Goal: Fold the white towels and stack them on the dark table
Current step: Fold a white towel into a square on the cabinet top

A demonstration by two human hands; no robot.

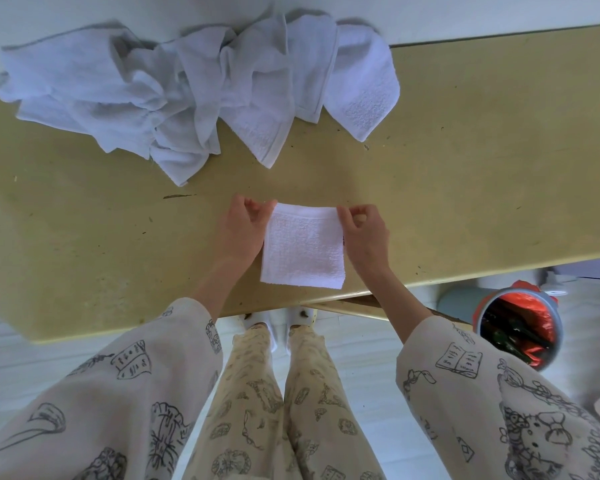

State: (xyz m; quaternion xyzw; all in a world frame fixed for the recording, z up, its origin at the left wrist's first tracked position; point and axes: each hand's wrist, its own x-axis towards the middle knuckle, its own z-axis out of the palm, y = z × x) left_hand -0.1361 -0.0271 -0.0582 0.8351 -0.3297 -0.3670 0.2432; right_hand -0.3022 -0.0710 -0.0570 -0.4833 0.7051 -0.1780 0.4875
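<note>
Yellowish counter (pixel 465 168), with a rumpled heap of white towels (pixel 187 95) at its far edge. Near its front edge lies a small folded towel (pixel 303 245), neat square. Left hand (pixel 243 233) and right hand (pixel 364 237) flank it, fingers pinching its far corners.

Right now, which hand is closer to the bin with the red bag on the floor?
Right. The right hand pinches the folded towel's right top corner, on the bin's side; the left hand holds the far corner.

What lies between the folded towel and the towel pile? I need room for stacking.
In the head view, only bare table separates the folded towel from the towel pile.
</note>
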